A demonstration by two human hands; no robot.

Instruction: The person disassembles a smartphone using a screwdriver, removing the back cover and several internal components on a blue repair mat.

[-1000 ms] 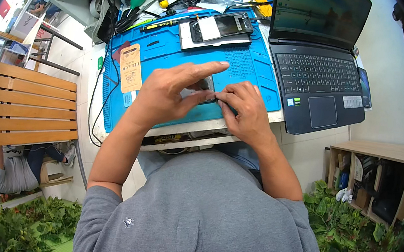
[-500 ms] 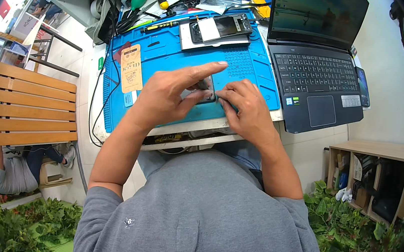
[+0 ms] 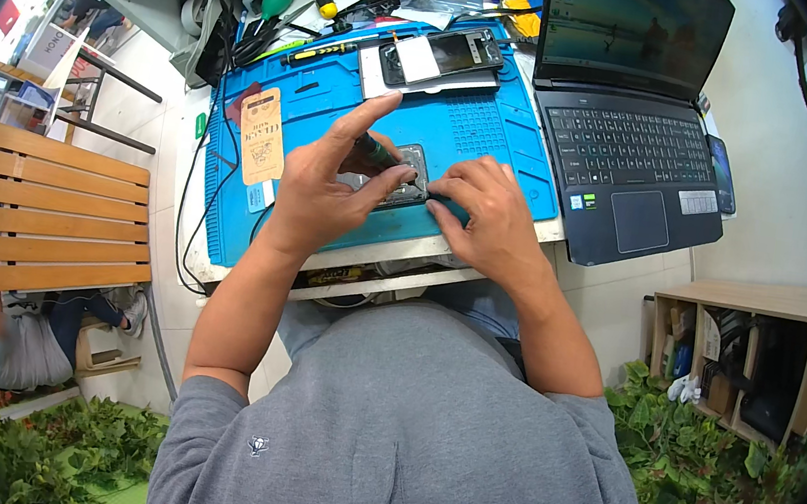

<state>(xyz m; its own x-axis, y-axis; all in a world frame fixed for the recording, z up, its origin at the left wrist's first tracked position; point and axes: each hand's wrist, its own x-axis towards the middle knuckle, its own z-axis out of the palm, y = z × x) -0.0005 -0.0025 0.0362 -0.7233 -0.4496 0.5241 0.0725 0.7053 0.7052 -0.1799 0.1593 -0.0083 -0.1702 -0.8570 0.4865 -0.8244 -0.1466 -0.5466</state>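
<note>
My left hand (image 3: pixel 319 186) is closed round a dark, slim screwdriver-like tool (image 3: pixel 376 151), its index finger raised above it. The tool slants down to the right over a small dark phone-shaped device (image 3: pixel 414 160) lying on the blue work mat (image 3: pixel 330 112). The left thumb reaches over the device and partly covers it. At the device's right edge, the thumb and fingertips of my right hand (image 3: pixel 489 212) are pinched together. Whatever they hold, if anything, is too small to make out.
An open laptop (image 3: pixel 635 170) stands to the right. Behind the device, a phone (image 3: pixel 468 53) rests on a white box. A brown paper packet (image 3: pixel 261 139) and a yellow-black screwdriver (image 3: pixel 319 53) lie on the mat. Cables hang at the left; a wooden slatted bench (image 3: pixel 50 214) stands beyond.
My left hand has turned and shifted slightly left, bringing the dark tool and more of the device into sight. My right hand stays at the device's right edge.
</note>
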